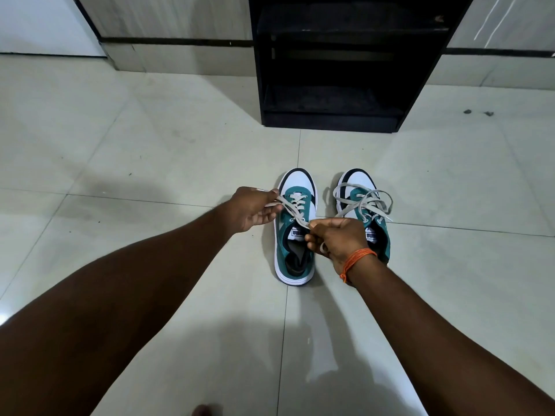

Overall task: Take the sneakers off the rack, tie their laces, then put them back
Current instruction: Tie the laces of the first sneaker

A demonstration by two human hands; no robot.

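Here both sneakers [330,223] stand before the black rack [336,70], floor [150,145] bare.

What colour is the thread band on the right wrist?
Orange. The thread band shows clearly in the head view, tied around the wrist just behind the right hand.

Floor [150,139]: pale glossy tiles, thin grout lines, faint scuffs. Black rack [333,64] stands on floor at far side, against wall. Left sneaker [295,265] and right sneaker [360,181] sit upright on floor, side by side, just apart, toes toward rack. Small dark specks [477,112] on tiles right of rack.
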